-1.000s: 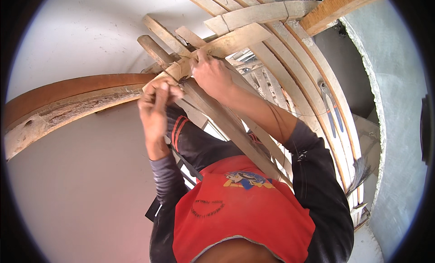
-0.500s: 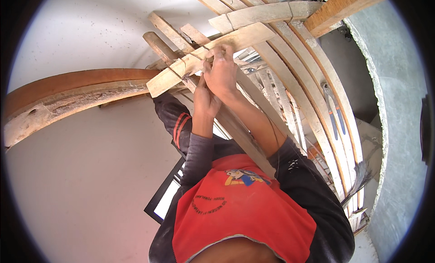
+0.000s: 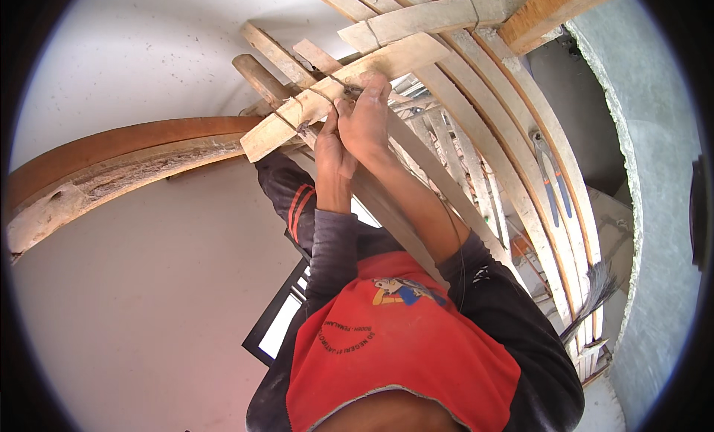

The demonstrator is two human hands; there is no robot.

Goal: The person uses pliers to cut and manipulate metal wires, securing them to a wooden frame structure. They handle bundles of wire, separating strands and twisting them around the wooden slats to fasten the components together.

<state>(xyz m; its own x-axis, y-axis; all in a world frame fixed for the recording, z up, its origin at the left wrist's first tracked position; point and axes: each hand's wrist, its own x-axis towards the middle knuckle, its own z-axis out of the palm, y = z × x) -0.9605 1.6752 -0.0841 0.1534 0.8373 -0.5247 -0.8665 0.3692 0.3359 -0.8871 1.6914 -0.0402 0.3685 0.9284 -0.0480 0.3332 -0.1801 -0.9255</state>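
Observation:
Both my hands are raised together at the lower edge of a pale wooden batten [image 3: 405, 58] that crosses several wooden strips. Dark wire [image 3: 343, 83] loops round the batten and runs down to my fingers. My right hand [image 3: 366, 127] is closed with its thumb and fingers pressed together, seemingly on the wire's end. Just beside it, my left hand [image 3: 332, 155] is closed too, its fingertips against the right hand; what they pinch is hidden. More wire ties [image 3: 286, 120] bind the batten further left. A thin strand [image 3: 460, 242] hangs along my right forearm.
Pliers [image 3: 550, 183] with dark and orange handles rest on the curved wooden slats [image 3: 513, 164] at right. A bundle of cut wires [image 3: 591, 298] sits lower on them. A wooden beam [image 3: 134, 153] runs left along the white wall; another beam [image 3: 561, 15] juts in at upper right.
My right hand has turned slightly, its fingers now pointing more upward and closer together. My left hand stays beside it, shifted a little. The view has tilted slightly.

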